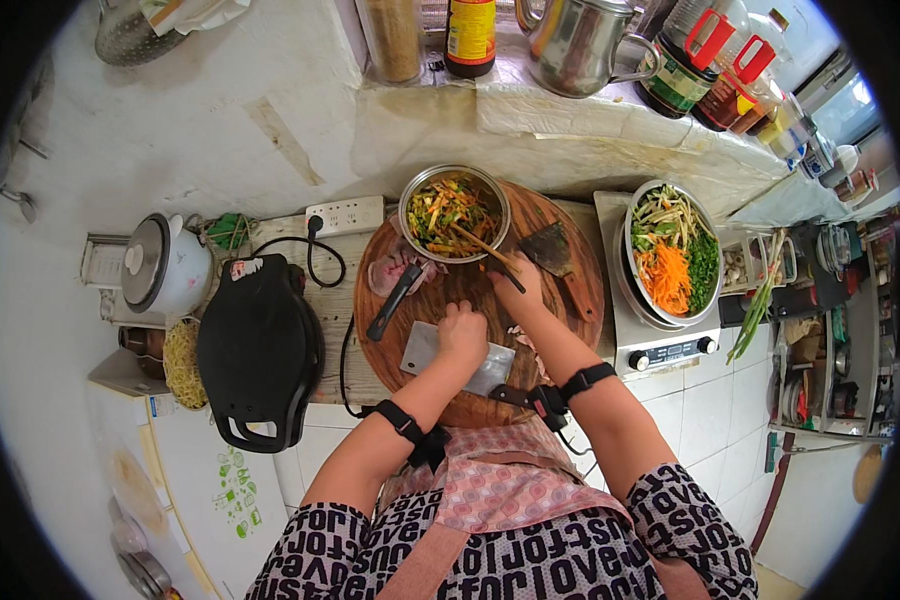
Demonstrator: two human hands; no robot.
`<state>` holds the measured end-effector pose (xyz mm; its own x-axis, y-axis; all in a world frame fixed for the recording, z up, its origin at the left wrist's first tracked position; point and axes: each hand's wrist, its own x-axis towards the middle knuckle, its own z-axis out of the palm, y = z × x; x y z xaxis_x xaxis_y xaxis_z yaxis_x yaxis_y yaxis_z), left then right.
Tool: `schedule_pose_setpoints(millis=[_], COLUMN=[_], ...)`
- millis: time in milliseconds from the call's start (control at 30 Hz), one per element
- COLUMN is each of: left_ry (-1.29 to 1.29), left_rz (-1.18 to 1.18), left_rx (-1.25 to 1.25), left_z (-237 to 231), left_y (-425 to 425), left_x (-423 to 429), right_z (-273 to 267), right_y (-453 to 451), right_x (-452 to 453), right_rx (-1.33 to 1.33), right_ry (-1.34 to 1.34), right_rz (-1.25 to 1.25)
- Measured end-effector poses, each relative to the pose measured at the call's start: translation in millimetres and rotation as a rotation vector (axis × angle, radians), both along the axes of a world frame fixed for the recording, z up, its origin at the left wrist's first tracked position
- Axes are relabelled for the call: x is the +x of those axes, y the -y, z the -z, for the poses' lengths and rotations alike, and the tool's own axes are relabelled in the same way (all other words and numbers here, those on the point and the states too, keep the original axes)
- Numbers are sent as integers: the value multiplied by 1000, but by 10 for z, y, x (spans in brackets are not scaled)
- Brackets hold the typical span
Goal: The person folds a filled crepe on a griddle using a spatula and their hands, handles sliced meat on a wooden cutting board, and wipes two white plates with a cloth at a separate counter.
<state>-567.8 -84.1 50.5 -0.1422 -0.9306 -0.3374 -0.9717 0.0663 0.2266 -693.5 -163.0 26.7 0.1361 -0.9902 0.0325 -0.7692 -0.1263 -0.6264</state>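
My left hand [463, 337] is curled into a fist over the blade of a cleaver [495, 371] lying flat on a round wooden chopping board [465, 409]. Wooden chopsticks [487, 247] lean from a metal pan of mixed shredded vegetables [450, 210] to my right hand [517, 289], whose fingers are closed around them. A dark stick beside these fingers is too unclear to name. At the pan's lower left is a black handle [394, 304], near some pinkish food [386, 274]. Right of the pan lies a wide-bladed scraper [555, 259] with a wooden handle.
To the right, a metal bowl of shredded carrot and chopped greens [671, 285] stands on an induction cooker [649, 352]. At left are a black electric griddle [259, 352], a rice cooker [161, 262] and a power strip [345, 215]. Bottles and a metal kettle [577, 49] line the ledge behind.
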Motion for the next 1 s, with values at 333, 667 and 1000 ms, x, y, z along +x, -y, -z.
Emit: schedule_pose_setpoints(millis=[333,667,1000], left_ry=[-60,-580,-494], left_rz=[-18,-54,-383], left_rx=[-154,-855,-112], left_z=[183,-705,-245], left_y=[-70,248,228], left_x=[66,291,1026], right_z=[297,-899,-590], right_y=[52,175,-416], right_x=[85,-67,-286], right_rx=[-78,-353,-134], right_ry=[-214,383,72], right_rz=[-118,-120,-153])
